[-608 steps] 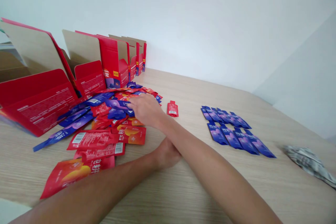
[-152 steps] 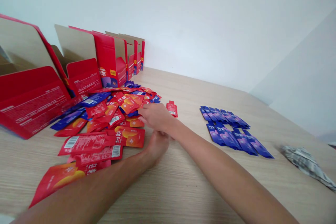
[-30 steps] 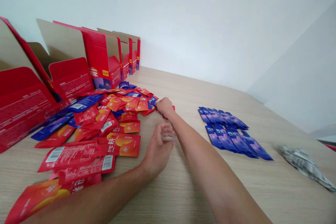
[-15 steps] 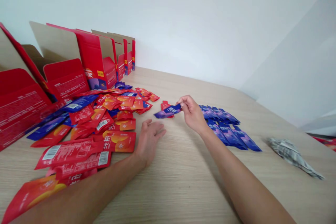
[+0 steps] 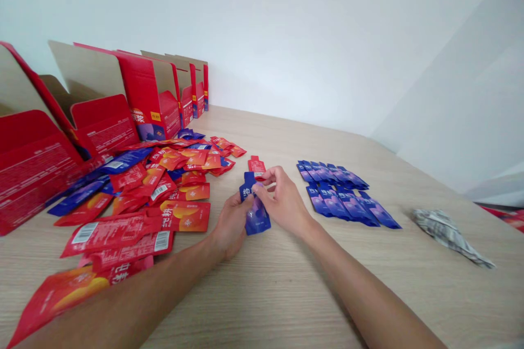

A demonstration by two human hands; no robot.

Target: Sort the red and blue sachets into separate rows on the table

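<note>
A blue-purple sachet (image 5: pixel 257 217) stands upright above the table, its narrow neck pointing up. My left hand (image 5: pixel 233 223) grips its left side, thumb across the front. From the right, my right hand (image 5: pixel 284 199) is closed at its upper edge, with the thumb over the printed front. Just behind them a red sachet (image 5: pixel 256 164) lies on the table, partly covered by my right fingers. To the right, blue sachets (image 5: pixel 352 204) lie overlapped in two rows. On the left spreads a mixed pile of red sachets (image 5: pixel 186 215) and blue sachets (image 5: pixel 126 162).
Open red cartons (image 5: pixel 108 122) stand in a line along the left and back left, flaps up. A crumpled grey patterned cloth (image 5: pixel 446 232) lies at the right on the wooden table (image 5: pixel 262 294). A white wall (image 5: pixel 286 38) rises behind.
The blue-purple sachet has moved nearer and turned from lying sideways to upright. My left hand, open before, has closed on it. My right hand has come left and nearer with it.
</note>
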